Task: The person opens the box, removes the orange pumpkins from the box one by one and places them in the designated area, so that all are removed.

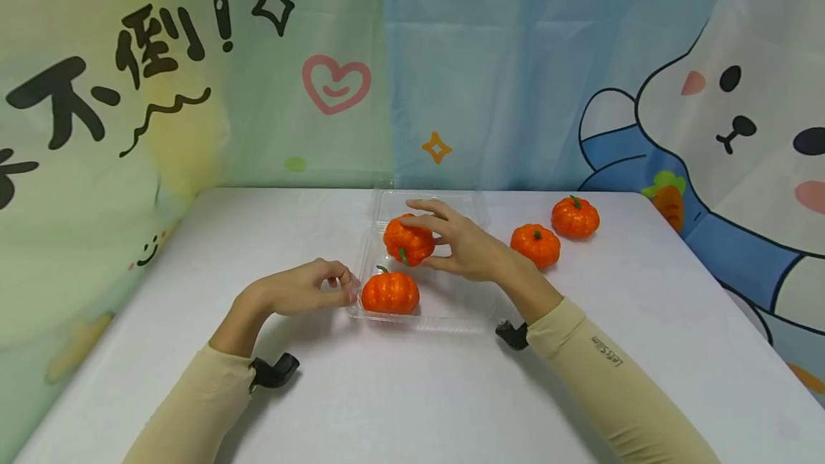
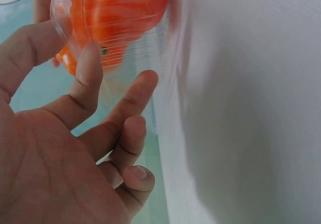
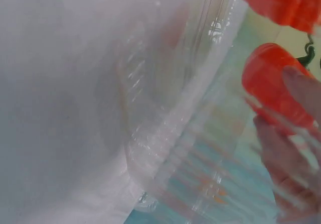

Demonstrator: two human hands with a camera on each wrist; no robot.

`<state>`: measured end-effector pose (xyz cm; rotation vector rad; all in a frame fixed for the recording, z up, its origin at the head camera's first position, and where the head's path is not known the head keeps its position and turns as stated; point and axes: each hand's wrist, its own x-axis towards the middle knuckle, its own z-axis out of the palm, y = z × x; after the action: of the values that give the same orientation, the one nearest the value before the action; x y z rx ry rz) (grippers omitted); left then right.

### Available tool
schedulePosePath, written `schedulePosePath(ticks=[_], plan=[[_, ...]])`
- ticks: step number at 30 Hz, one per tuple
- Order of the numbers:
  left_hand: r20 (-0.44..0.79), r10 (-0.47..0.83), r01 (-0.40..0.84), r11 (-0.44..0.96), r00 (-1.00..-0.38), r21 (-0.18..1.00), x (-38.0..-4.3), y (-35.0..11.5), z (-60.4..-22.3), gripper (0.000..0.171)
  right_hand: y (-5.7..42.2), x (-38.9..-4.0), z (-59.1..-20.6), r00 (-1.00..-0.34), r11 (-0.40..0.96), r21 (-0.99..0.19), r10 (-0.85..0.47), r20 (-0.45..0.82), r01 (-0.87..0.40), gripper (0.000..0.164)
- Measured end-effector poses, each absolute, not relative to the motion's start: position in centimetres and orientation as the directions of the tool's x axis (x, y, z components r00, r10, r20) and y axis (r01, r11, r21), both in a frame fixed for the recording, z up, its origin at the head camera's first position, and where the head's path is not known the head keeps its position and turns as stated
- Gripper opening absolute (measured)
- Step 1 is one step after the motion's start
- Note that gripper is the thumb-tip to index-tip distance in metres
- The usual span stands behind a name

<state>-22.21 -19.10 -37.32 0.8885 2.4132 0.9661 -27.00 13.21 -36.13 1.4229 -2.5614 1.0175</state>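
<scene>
A clear plastic clamshell box (image 1: 451, 322) lies on the table with its lid (image 1: 428, 199) folded back. My left hand (image 1: 312, 288) is at the box's near left edge; in the left wrist view its thumb and index finger pinch the rim, the other fingers loosely bent. One small orange pumpkin (image 1: 390, 293) sits inside the near left part of the box. My right hand (image 1: 467, 242) holds a second pumpkin (image 1: 407, 240) over the box, stem tilted down and toward me. The right wrist view is blurred and shows the fingers (image 3: 281, 158) against a pumpkin.
Two more orange pumpkins, one nearer (image 1: 535, 246) and one farther back (image 1: 576, 218), stand on the white table (image 1: 387, 407) right of the box. A printed curtain (image 1: 490, 92) hangs behind the table's back edge. Each wrist carries a black camera mount (image 1: 273, 371).
</scene>
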Motion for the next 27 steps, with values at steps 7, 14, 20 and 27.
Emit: schedulePosePath(ticks=[7, 14, 20, 27], plan=[[-0.12, 0.683, 0.411, 0.56, -0.72, 0.719, -22.3, -19.1, -37.3, 0.008, 13.8, -27.1, -35.8, -0.577, 0.345, -0.524, -0.723, 0.381, -0.778, 0.068], [-0.12, 0.683, 0.413, 0.562, -0.721, 0.716, -22.3, -19.2, -37.4, 0.01, 14.9, -27.2, -35.9, -0.569, 0.343, -0.488, -0.686, 0.453, -0.803, 0.074], [-0.131, 0.682, 0.4, 0.561, -0.719, 0.725, -22.3, -19.2, -37.6, 0.012, 16.4, -27.2, -35.7, -0.581, 0.362, -0.477, -0.665, 0.469, -0.801, 0.075], [-0.123, 0.686, 0.411, 0.559, -0.718, 0.72, -22.3, -19.2, -37.3, 0.01, 18.2, -27.2, -34.8, -0.566, 0.381, -0.425, -0.647, 0.511, -0.821, 0.075]])
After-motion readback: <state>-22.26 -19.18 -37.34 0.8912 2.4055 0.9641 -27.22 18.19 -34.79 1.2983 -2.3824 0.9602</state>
